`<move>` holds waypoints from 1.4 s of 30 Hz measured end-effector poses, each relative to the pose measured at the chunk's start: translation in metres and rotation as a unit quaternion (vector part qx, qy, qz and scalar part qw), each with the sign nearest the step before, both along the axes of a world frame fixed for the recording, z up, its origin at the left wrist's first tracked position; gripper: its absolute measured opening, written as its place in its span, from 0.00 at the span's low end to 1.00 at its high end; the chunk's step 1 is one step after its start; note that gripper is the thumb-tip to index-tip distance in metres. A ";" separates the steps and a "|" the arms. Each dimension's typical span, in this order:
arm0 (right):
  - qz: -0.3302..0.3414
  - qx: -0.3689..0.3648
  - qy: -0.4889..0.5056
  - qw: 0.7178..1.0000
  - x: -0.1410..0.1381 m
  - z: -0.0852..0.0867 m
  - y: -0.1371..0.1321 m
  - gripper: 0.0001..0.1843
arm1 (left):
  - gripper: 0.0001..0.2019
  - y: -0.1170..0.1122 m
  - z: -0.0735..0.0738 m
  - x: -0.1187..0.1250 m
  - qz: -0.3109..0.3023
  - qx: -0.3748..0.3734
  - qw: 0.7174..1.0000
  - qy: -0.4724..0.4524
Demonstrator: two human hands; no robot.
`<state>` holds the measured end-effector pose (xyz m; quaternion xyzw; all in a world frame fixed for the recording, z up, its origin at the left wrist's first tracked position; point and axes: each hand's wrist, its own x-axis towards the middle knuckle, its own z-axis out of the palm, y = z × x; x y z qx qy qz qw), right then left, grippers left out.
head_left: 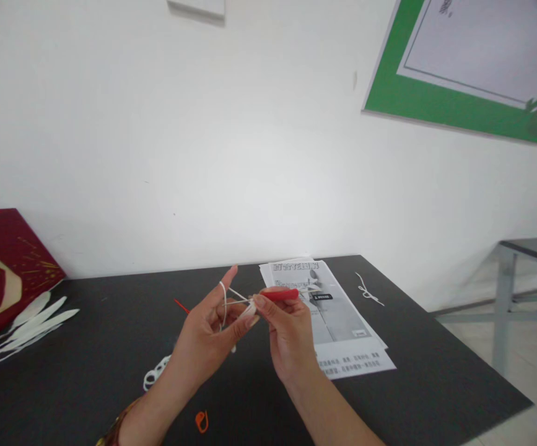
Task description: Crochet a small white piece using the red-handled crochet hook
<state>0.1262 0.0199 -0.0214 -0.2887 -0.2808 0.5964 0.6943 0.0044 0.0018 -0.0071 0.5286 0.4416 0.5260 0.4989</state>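
Observation:
My right hand (291, 328) is closed around the red handle of a crochet hook (281, 295), its tip pointing left toward my other hand. White yarn (236, 293) runs looped over the raised index finger of my left hand (212, 328). Between that hand's thumb and fingers is pinched a small piece of white crochet work (248, 310), partly covered by the fingertips. The two hands meet over the black table, the hook's tip at the white piece. Its exact stitches are too small to make out.
Printed sheets (342, 347) lie behind my right hand. An orange stitch marker (202, 421) rests near the front. White looped yarn (157, 371) sits beside my left wrist. White leaf-shaped pieces (40, 322) lie at left by a dark red bag (8, 266). A tied yarn scrap (369, 291) is at right.

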 end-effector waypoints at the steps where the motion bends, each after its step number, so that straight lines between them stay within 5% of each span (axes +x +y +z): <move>1: -0.001 0.005 -0.006 1.000 0.000 -0.001 0.000 0.11 | 0.44 0.001 -0.001 -0.001 0.002 0.015 1.000 0.017; 5: -0.018 0.023 -0.025 0.999 -0.001 -0.005 0.000 0.10 | 0.39 0.002 -0.006 -0.003 0.034 0.081 0.995 0.050; 9: -0.025 0.032 -0.033 0.999 -0.004 -0.008 -0.001 0.10 | 0.39 -0.002 -0.009 0.005 0.020 0.054 0.997 -0.057; 16: 0.074 0.036 0.031 0.996 -0.008 -0.006 -0.004 0.08 | 0.47 -0.011 -0.004 0.011 0.021 0.015 0.989 -0.143; 22: 0.120 0.011 0.090 0.989 -0.005 -0.002 -0.003 0.07 | 0.44 -0.009 0.000 0.008 -0.001 0.013 0.991 -0.133; 29: 0.094 0.032 0.075 0.992 -0.004 -0.003 -0.004 0.08 | 0.36 -0.005 -0.006 0.005 0.026 0.018 0.991 -0.129; 42: 0.091 -0.010 0.054 0.994 0.002 -0.003 0.002 0.08 | 0.39 -0.002 -0.007 0.002 0.042 0.069 0.992 -0.099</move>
